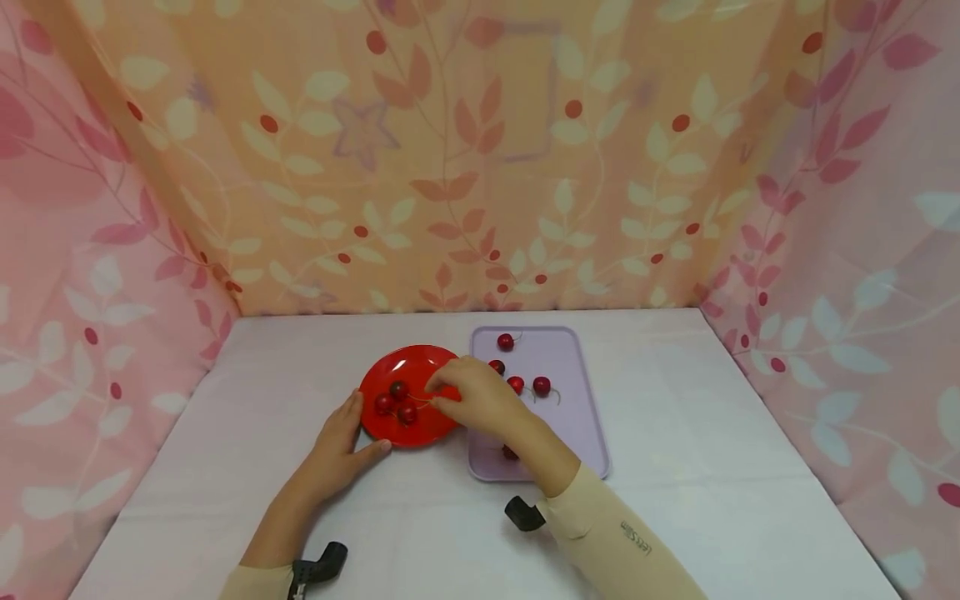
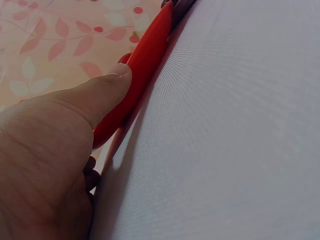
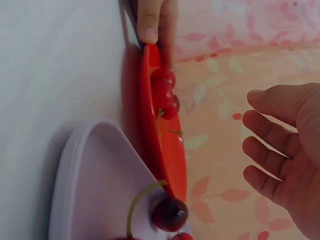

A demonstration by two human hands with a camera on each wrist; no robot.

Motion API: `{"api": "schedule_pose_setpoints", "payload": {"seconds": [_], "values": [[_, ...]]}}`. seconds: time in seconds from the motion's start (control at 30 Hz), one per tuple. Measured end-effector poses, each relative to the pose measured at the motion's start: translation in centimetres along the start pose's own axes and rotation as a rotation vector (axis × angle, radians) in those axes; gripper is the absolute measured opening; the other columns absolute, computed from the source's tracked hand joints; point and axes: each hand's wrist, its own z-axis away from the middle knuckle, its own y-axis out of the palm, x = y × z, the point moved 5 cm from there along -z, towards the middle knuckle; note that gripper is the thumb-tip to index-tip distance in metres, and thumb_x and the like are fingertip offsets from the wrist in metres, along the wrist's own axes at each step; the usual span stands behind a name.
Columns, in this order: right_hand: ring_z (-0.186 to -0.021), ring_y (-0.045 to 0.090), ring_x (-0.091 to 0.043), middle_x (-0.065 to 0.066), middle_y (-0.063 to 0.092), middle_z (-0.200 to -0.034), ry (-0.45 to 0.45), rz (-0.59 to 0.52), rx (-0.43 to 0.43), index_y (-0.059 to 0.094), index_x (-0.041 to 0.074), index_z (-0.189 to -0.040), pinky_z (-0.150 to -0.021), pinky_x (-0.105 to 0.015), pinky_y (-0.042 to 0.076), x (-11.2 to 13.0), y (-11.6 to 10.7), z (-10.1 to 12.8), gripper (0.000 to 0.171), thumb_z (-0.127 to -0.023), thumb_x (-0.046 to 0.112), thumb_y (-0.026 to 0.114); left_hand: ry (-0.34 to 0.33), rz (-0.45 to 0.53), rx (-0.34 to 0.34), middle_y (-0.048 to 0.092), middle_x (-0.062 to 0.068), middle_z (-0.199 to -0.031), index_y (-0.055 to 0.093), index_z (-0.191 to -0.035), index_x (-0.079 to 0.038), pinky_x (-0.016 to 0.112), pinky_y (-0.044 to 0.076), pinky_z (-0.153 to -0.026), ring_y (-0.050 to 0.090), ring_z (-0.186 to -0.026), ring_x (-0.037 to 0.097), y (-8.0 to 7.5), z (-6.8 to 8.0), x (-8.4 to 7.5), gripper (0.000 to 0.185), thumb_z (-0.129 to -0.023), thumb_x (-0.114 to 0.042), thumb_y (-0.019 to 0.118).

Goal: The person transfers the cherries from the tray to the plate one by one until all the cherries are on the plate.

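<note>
A round red plate [image 1: 435,429] holds three dark red cherries [image 1: 407,414] with thin green stems. My left hand [image 1: 333,458] rests against the plate's left and near rim, its fingers straight along the side and its thumb [image 2: 107,90] laid at the edge. Over the plate's right side hovers my right hand [image 1: 480,400], fingers loosely bent. In the right wrist view that hand [image 3: 285,145] has nothing between thumb and fingers. Right beside the plate, a pale purple tray [image 1: 558,433] carries several more cherries [image 1: 542,386]; my right forearm covers part of it.
White cloth covers the table [image 1: 712,433]. A patterned orange curtain [image 1: 450,167] stands along the back, with pink curtains at both sides. Black wrist mounts [image 1: 525,514] stick out from both beige sleeves.
</note>
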Motion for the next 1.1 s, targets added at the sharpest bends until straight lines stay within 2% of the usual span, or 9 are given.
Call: {"api": "schedule_pose_setpoints", "payload": {"seconds": [0.27, 0.47, 0.63, 0.8, 0.97, 1.1], "values": [[-0.104, 0.058, -0.012, 0.006, 0.071, -0.105, -0.046, 0.049, -0.107, 0.076, 0.022, -0.106, -0.093, -0.034, 0.053, -0.2, -3.3, 3.0, 0.016, -0.091, 0.018, 0.078, 0.025, -0.01, 0.0, 0.015, 0.022, -0.17, 0.014, -0.163, 0.001, 0.068, 0.024, -0.118, 0.017, -0.154, 0.047, 0.1, -0.4, -0.3, 0.106, -0.092, -0.056, 0.07], [-0.106, 0.058, -0.012, 0.007, 0.07, -0.106, -0.088, 0.041, -0.166, 0.075, 0.022, -0.106, -0.098, -0.036, 0.052, 0.2, -4.3, 4.1, 0.017, -0.09, 0.017, 0.079, 0.005, -0.028, -0.006, 0.014, 0.021, -0.17, 0.013, -0.163, -0.001, 0.069, 0.024, -0.118, 0.016, -0.154, 0.047, -0.5, -0.4, 0.0, 0.105, -0.092, -0.054, 0.07], [-0.108, 0.056, -0.008, 0.01, 0.069, -0.104, -0.066, 0.023, -0.16, 0.074, 0.023, -0.108, -0.099, -0.034, 0.052, -0.6, -4.5, 5.6, 0.019, -0.09, 0.017, 0.079, -0.008, -0.014, 0.017, 0.014, 0.021, -0.17, 0.012, -0.163, -0.002, 0.068, 0.025, -0.118, 0.016, -0.154, 0.048, -0.2, -0.1, 0.1, 0.107, -0.092, -0.055, 0.07], [-0.115, 0.056, -0.01, 0.012, 0.068, -0.111, -0.017, -0.029, -0.186, 0.075, 0.024, -0.109, -0.1, -0.036, 0.053, -1.4, -5.5, 6.8, 0.022, -0.089, 0.015, 0.08, -0.007, -0.027, 0.006, 0.015, 0.019, -0.171, 0.013, -0.164, -0.002, 0.067, 0.026, -0.119, 0.017, -0.155, 0.046, -0.3, -0.3, 0.1, 0.107, -0.091, -0.056, 0.07], [-0.111, 0.057, -0.011, 0.009, 0.068, -0.111, -0.006, -0.022, -0.208, 0.075, 0.021, -0.107, -0.098, -0.036, 0.053, -2.5, -5.8, 7.5, 0.021, -0.089, 0.013, 0.081, -0.005, -0.028, 0.005, 0.016, 0.021, -0.17, 0.015, -0.163, -0.001, 0.067, 0.023, -0.119, 0.017, -0.154, 0.047, -0.6, -0.3, 0.0, 0.106, -0.091, -0.057, 0.069], [-0.107, 0.057, -0.011, 0.01, 0.067, -0.107, 0.002, -0.014, -0.212, 0.075, 0.022, -0.107, -0.096, -0.037, 0.053, -3.2, -5.6, 7.9, 0.021, -0.088, 0.013, 0.081, -0.017, -0.021, 0.015, 0.015, 0.02, -0.17, 0.014, -0.163, -0.001, 0.067, 0.022, -0.12, 0.016, -0.154, 0.046, -0.2, 0.1, 0.4, 0.107, -0.091, -0.059, 0.069]]}}
